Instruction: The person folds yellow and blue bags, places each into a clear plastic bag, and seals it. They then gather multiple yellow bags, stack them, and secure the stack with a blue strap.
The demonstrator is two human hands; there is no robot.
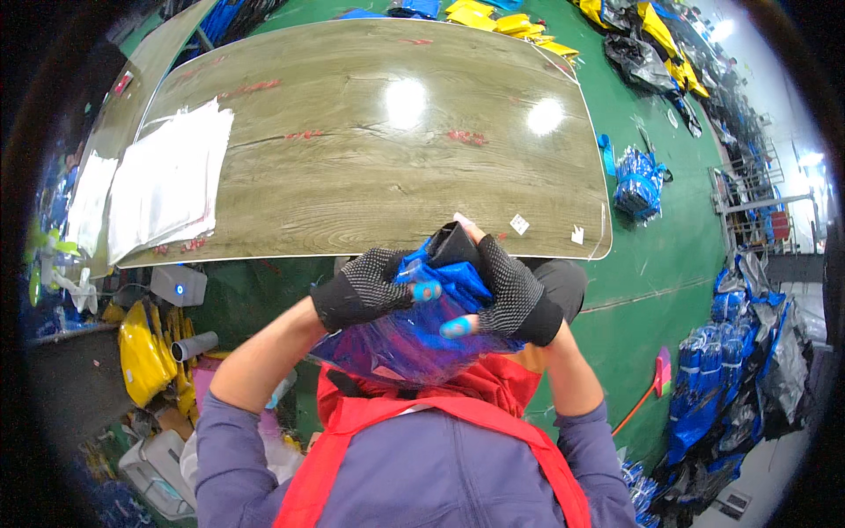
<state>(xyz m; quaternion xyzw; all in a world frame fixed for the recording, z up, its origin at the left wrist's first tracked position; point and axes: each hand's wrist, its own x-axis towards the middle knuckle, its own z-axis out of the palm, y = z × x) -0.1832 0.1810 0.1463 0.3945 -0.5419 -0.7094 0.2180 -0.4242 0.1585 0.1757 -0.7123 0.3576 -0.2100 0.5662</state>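
Note:
Close to my body, at the table's near edge, I hold a glossy blue plastic bag (458,283) with a black part showing at its top. Its lower portion is crumpled, shiny and see-through in places, lying over the red apron. My left hand (374,283), in a black dotted glove with blue on a fingertip, grips the bag's left side. On the other side, my right hand (510,295), gloved the same way, is closed around the bag, its blue-tipped thumb across the front. The palms and some fingers are hidden.
A wood-grain table (352,189) spans the front. White plastic sheets (172,180) lie stacked at its left, with small white scraps (519,224) near its right corner. Blue bundles (640,183) and yellow bags (145,356) rest around on the green floor (647,273).

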